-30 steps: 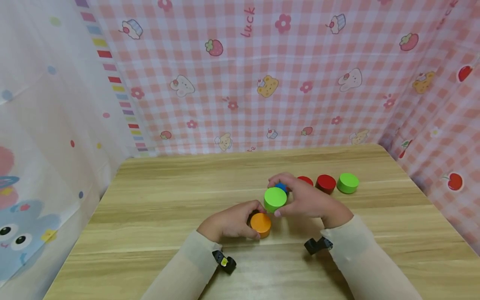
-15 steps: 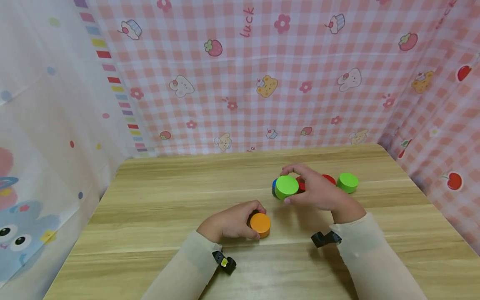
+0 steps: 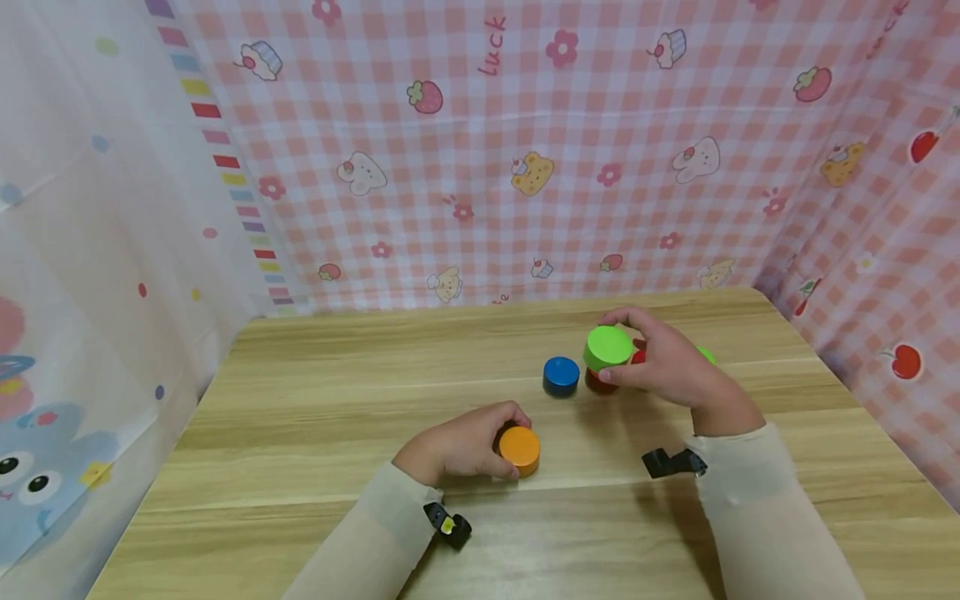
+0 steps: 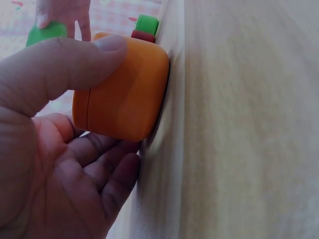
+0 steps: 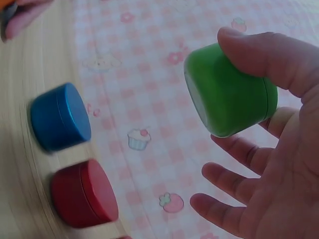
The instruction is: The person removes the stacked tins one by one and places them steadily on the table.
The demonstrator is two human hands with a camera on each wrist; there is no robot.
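My left hand (image 3: 468,443) grips an orange round lidded tin (image 3: 521,450) that stands on the table, thumb on the near side and fingers behind it. In the left wrist view the thumb lies across the side of this tin. A bright green tin (image 3: 608,347) is pinched between the thumb and fingers of my right hand (image 3: 671,367), held up off the table. From the head it overlaps a red tin (image 3: 602,383). The right wrist view shows the green tin (image 5: 229,92) tilted, with the other fingers spread below it.
A blue tin (image 3: 561,377) stands just left of the red one, in a row at the back right. Another red tin (image 3: 639,356) and a second green tin (image 3: 706,355) are mostly hidden behind my right hand. A checked cloth (image 3: 465,150) hangs behind the wooden table (image 3: 337,375).
My right hand has carried the green tin to the right and farther back, from in front of the blue tin to over the red one. The left hand stays on the orange tin.
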